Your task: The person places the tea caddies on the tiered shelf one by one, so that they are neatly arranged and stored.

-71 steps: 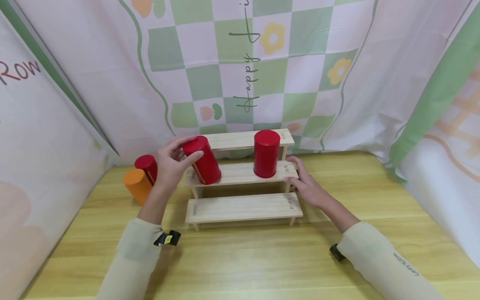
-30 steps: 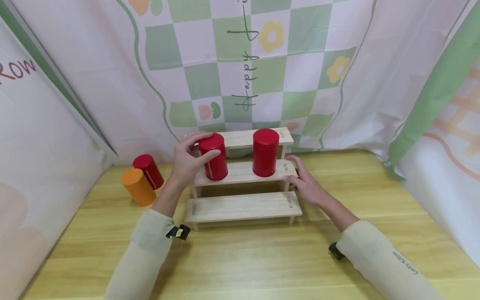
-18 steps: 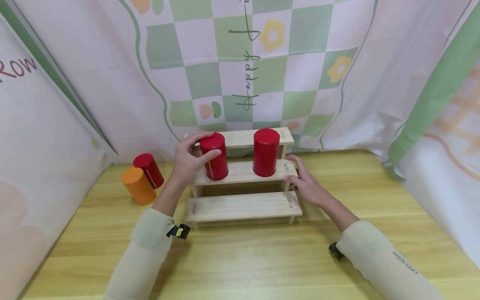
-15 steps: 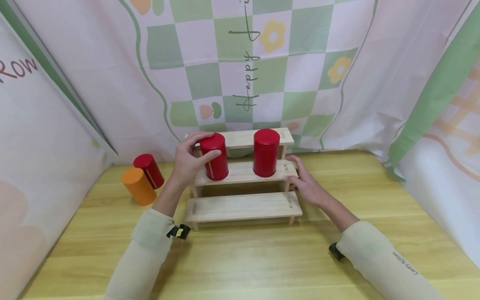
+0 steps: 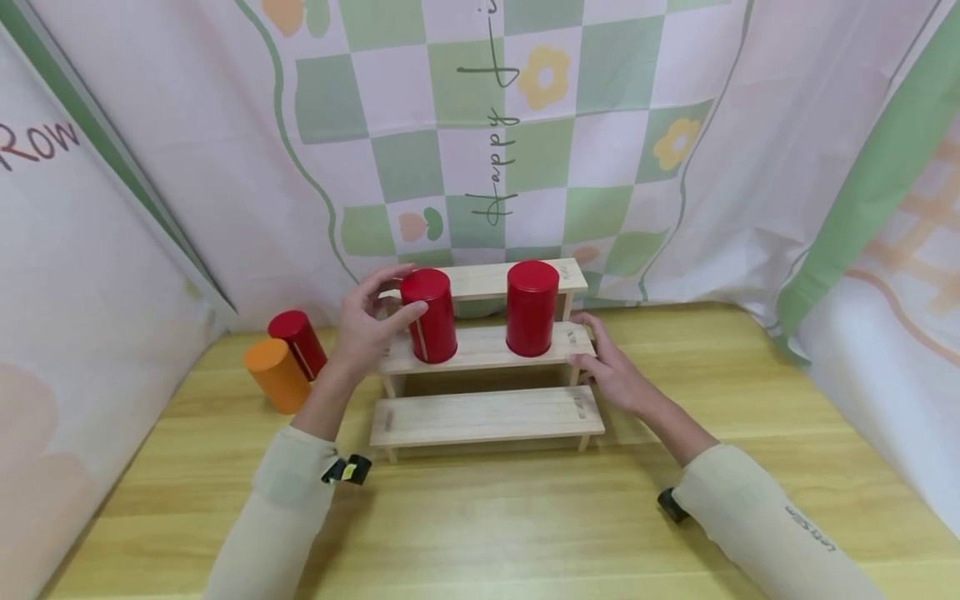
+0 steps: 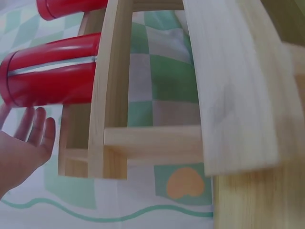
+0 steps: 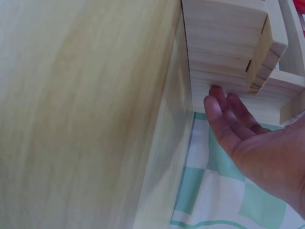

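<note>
Orange can (image 5: 279, 377): head only | left hand (image 5: 366, 329) beside red can (image 5: 437, 329): head, left wrist

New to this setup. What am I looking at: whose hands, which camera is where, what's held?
No robot here: these are a person's bare hands. The wide picture comes from a camera worn on the head, looking forward and down. The two close pictures come from wrist cameras, so the rack looks turned sideways.

On the table stands a three-step wooden rack. Its middle shelf carries a left red canister and a right red canister. A third red canister and an orange cylinder are on the table at left.

The right hand holds the middle shelf's right end. The left hand is at the left red canister; I can't tell whether it touches.
</note>
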A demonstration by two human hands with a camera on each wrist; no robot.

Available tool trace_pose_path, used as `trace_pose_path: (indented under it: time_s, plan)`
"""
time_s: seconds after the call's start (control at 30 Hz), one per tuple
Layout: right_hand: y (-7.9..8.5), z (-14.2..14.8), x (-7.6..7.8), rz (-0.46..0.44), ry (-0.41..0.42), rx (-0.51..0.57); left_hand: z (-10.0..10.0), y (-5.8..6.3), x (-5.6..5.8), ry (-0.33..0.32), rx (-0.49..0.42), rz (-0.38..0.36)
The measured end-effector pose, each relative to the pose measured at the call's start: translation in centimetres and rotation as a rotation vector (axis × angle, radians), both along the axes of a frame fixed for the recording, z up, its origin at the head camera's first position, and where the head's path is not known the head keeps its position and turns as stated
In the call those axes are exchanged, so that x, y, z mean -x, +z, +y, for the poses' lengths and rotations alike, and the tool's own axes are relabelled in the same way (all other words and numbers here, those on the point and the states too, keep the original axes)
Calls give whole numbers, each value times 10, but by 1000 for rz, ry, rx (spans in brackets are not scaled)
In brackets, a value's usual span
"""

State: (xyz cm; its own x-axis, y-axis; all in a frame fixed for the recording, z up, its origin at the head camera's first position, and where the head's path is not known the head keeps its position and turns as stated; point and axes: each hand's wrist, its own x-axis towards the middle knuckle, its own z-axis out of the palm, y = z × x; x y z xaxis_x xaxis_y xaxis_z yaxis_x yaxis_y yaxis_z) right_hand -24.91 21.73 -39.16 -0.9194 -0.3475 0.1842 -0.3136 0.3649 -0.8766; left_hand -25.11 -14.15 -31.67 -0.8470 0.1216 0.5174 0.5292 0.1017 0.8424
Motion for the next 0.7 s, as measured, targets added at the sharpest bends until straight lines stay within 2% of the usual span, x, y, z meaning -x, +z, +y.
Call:
trace_pose_path:
  time_s: [0.27, 0.53, 0.7]
  plan:
    - [-1, -1, 0, 7, -2, 2, -20, -1, -10, 38, 4, -6]
    - [-1, -2, -1, 7, -13, -12, -41, -4, -19, 169, 55, -21]
    - [0, -2, -1, 7, -16, -21, -55, -9, -21, 217, 31, 6]
